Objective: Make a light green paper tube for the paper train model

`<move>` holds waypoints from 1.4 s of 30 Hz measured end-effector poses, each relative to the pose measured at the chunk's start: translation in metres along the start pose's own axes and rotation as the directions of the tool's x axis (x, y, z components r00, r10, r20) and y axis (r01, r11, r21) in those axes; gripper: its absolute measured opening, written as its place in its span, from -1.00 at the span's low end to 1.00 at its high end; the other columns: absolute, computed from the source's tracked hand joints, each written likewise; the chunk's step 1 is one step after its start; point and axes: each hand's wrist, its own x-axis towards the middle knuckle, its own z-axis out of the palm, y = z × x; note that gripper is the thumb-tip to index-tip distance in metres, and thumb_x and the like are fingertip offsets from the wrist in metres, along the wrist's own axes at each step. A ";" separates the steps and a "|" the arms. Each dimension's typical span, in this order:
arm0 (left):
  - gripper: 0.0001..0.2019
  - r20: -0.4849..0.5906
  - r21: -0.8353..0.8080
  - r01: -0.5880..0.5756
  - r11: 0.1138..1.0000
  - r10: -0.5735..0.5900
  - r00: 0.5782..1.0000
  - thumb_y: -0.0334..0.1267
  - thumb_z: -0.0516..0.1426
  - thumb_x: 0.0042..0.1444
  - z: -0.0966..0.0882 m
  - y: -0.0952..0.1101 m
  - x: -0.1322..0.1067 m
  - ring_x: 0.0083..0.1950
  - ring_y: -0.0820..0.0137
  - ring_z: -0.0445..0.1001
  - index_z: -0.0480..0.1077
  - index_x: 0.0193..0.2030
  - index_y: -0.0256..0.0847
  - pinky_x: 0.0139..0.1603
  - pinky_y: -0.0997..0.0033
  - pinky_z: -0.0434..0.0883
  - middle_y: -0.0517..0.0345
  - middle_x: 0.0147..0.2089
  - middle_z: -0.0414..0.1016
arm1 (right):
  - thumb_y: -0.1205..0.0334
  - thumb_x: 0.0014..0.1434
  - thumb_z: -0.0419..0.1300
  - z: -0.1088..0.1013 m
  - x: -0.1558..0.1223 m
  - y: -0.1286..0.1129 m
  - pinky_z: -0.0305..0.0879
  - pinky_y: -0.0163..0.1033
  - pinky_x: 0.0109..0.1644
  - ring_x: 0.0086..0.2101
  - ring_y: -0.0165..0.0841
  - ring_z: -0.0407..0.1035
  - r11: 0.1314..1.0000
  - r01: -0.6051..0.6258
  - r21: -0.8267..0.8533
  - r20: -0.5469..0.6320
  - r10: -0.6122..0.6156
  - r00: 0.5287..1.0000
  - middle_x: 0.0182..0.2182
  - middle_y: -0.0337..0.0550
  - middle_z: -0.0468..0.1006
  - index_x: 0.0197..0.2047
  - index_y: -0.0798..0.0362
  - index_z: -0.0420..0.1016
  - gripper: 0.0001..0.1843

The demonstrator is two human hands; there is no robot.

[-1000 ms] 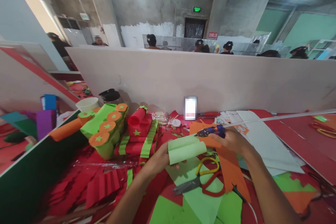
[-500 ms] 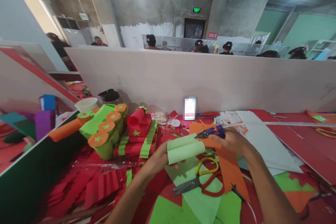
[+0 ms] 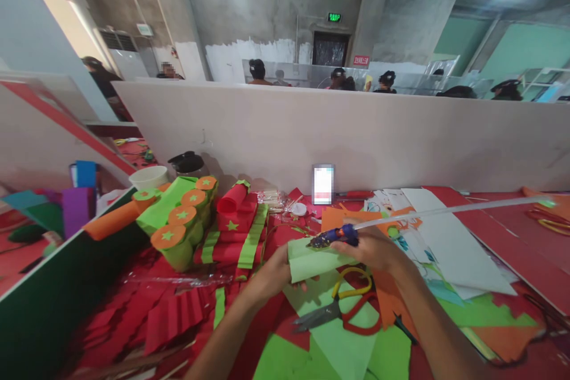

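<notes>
My left hand [image 3: 276, 270] grips the left end of a rolled sheet of pale green paper [image 3: 318, 264], held above the table. In my right hand [image 3: 376, 246] is a dark blue hot glue gun [image 3: 336, 236], with a long clear glue stick [image 3: 445, 212] poking out of its back to the right. The gun's nozzle points left and sits over the upper part of the roll; whether it touches cannot be made out. Under my hands lie scissors [image 3: 332, 312] with one yellow and one red handle, on flat green paper [image 3: 336, 347].
On the left stand orange-topped green paper rolls [image 3: 182, 215] with stars and red rolls with green bands [image 3: 231, 231]. Folded red paper strips [image 3: 171, 314] lie nearer me. A phone [image 3: 323, 184] leans on the white partition [image 3: 312, 130]. White sheets [image 3: 449, 237] lie to the right.
My right hand has moved the glue gun left along the green roll, from its right end towards my left hand. The glue stick now tilts up to the right. My left hand stays nearly still.
</notes>
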 end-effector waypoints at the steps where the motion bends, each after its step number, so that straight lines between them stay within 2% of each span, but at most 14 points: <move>1: -0.65 -0.007 -0.004 0.008 1.000 -0.008 1.000 -0.34 0.20 0.01 0.001 -0.001 0.001 -0.54 0.47 0.46 0.43 -0.02 -0.31 -0.52 0.56 0.30 0.08 -0.39 0.59 | -0.13 0.18 0.15 0.004 0.001 -0.003 0.17 -0.28 -0.35 -0.42 -0.31 0.36 1.000 0.013 0.002 -0.001 -0.013 1.000 -0.45 -0.22 0.48 -0.44 0.00 0.40 -0.63; 5: -0.74 -0.014 -0.007 0.026 1.000 -0.026 1.000 -0.30 0.21 0.00 0.003 -0.006 0.003 -0.54 0.45 0.47 0.46 -0.14 -0.33 -0.54 0.57 0.28 0.09 -0.44 0.58 | -0.10 0.20 0.13 0.012 0.003 -0.013 0.16 -0.29 -0.36 -0.42 -0.34 0.32 0.997 0.063 0.039 0.029 -0.064 0.998 -0.44 -0.23 0.46 -0.47 0.00 0.39 -0.62; 8: -0.70 -0.002 -0.008 0.008 1.000 -0.008 1.000 -0.32 0.22 -0.02 0.002 -0.004 0.003 -0.55 0.45 0.47 0.47 -0.11 -0.32 -0.55 0.57 0.28 0.11 -0.44 0.58 | -0.08 0.21 0.13 0.009 0.001 -0.011 0.18 -0.29 -0.33 -0.41 -0.34 0.32 0.993 0.060 0.102 0.015 -0.062 0.998 -0.44 -0.23 0.46 -0.46 0.03 0.43 -0.62; 14: -0.63 0.006 -0.022 -0.002 1.000 0.002 1.000 -0.38 0.18 0.00 -0.003 0.004 -0.001 -0.52 0.45 0.48 0.44 0.01 -0.30 -0.52 0.56 0.30 0.10 -0.39 0.60 | -0.08 0.20 0.16 -0.012 -0.008 0.027 0.18 -0.30 -0.39 -0.48 -0.36 0.30 0.942 -0.045 0.333 -0.024 0.056 0.998 -0.53 -0.26 0.45 -0.35 0.06 0.48 -0.65; 17: -0.62 0.007 -0.012 -0.010 1.000 0.011 1.000 -0.42 0.15 0.01 -0.004 0.003 -0.002 -0.52 0.47 0.48 0.45 0.02 -0.30 -0.51 0.57 0.30 0.08 -0.34 0.61 | -0.07 0.21 0.15 -0.019 -0.014 0.043 0.13 -0.30 -0.46 -0.55 -0.39 0.22 0.915 -0.078 0.396 -0.014 0.091 0.996 -0.63 -0.29 0.34 -0.45 0.04 0.39 -0.63; 20: -0.64 0.018 -0.002 -0.020 1.000 0.020 1.000 -0.42 0.15 0.03 -0.005 0.002 -0.001 -0.52 0.49 0.47 0.46 0.01 -0.30 -0.51 0.59 0.29 0.07 -0.34 0.61 | 0.02 0.16 0.20 -0.024 -0.021 0.047 0.15 -0.29 -0.45 -0.56 -0.39 0.22 0.881 -0.130 0.454 0.024 0.134 0.991 -0.63 -0.32 0.32 -0.44 0.02 0.33 -0.72; 22: -0.66 0.016 -0.001 -0.036 0.999 0.036 0.999 -0.39 0.17 0.04 -0.006 0.002 0.000 -0.53 0.49 0.46 0.46 0.00 -0.29 -0.52 0.59 0.29 0.07 -0.33 0.61 | 0.10 0.09 0.24 -0.026 -0.025 0.048 0.18 -0.28 -0.42 -0.54 -0.38 0.24 0.863 -0.133 0.488 0.016 0.143 0.990 -0.61 -0.34 0.33 -0.38 0.02 0.33 -0.79; 24: -0.67 0.010 0.006 -0.046 0.999 0.046 0.999 -0.34 0.19 0.05 -0.006 0.003 0.000 -0.53 0.49 0.46 0.46 0.00 -0.28 -0.53 0.59 0.28 0.07 -0.31 0.61 | 0.15 0.08 0.21 -0.028 -0.027 0.051 0.20 -0.26 -0.40 -0.55 -0.38 0.24 0.858 -0.133 0.496 -0.003 0.154 0.988 -0.63 -0.34 0.34 -0.42 0.02 0.31 -0.83; 27: -0.69 0.014 0.015 -0.062 0.998 0.061 0.998 -0.30 0.21 0.07 -0.007 0.005 0.000 -0.54 0.49 0.46 0.46 -0.03 -0.28 -0.53 0.57 0.29 0.05 -0.29 0.61 | 0.16 0.11 0.16 -0.033 -0.028 0.061 0.20 -0.26 -0.39 -0.54 -0.36 0.28 0.887 -0.189 0.421 -0.082 0.245 0.966 -0.63 -0.28 0.38 -0.54 0.02 0.29 -0.76; 29: -0.72 0.017 0.009 -0.083 0.997 0.083 0.996 -0.29 0.20 0.08 -0.008 0.006 0.000 -0.53 0.49 0.46 0.45 -0.05 -0.28 -0.52 0.56 0.30 0.04 -0.26 0.61 | 0.12 0.09 0.19 -0.037 -0.028 0.072 0.22 -0.26 -0.39 -0.50 -0.33 0.31 0.905 -0.222 0.362 -0.184 0.303 0.935 -0.59 -0.26 0.42 -0.52 0.03 0.34 -0.77; 32: -0.77 0.016 -0.006 -0.107 0.994 0.107 0.994 -0.30 0.18 0.11 -0.009 0.005 -0.001 -0.52 0.50 0.46 0.43 -0.09 -0.27 -0.51 0.57 0.29 0.06 -0.27 0.60 | 0.06 0.10 0.19 -0.044 -0.029 0.091 0.25 -0.27 -0.37 -0.44 -0.29 0.35 0.936 -0.229 0.268 -0.255 0.298 0.920 -0.55 -0.26 0.46 -0.43 0.03 0.40 -0.79; 35: -0.80 0.020 -0.024 -0.116 0.993 0.116 0.993 -0.28 0.18 0.12 -0.010 0.003 -0.001 -0.52 0.49 0.46 0.38 -0.12 -0.26 -0.52 0.56 0.27 0.07 -0.30 0.60 | 0.03 0.13 0.15 -0.050 -0.032 0.108 0.26 -0.26 -0.34 -0.41 -0.24 0.38 0.952 -0.289 0.097 -0.242 0.305 0.921 -0.52 -0.21 0.50 -0.42 0.03 0.40 -0.75; 38: -0.79 0.025 -0.043 -0.116 0.992 0.117 0.993 -0.25 0.21 0.10 -0.010 0.002 -0.002 -0.51 0.47 0.47 0.34 -0.15 -0.25 -0.52 0.55 0.28 0.06 -0.29 0.60 | 0.04 0.19 0.09 -0.051 -0.033 0.119 0.27 -0.25 -0.25 -0.32 -0.18 0.45 0.932 -0.356 -0.072 -0.184 0.338 0.923 -0.41 -0.10 0.57 -0.39 0.03 0.41 -0.74; 42: -0.79 0.039 -0.048 -0.097 0.994 0.099 0.994 -0.23 0.22 0.10 -0.010 0.002 -0.004 -0.50 0.46 0.49 0.31 -0.19 -0.24 -0.51 0.56 0.28 0.05 -0.27 0.60 | 0.06 0.22 0.08 -0.041 -0.030 0.121 0.23 -0.28 -0.25 -0.21 -0.16 0.48 0.890 -0.386 -0.243 -0.070 0.381 0.922 -0.27 0.01 0.61 -0.32 0.04 0.48 -0.74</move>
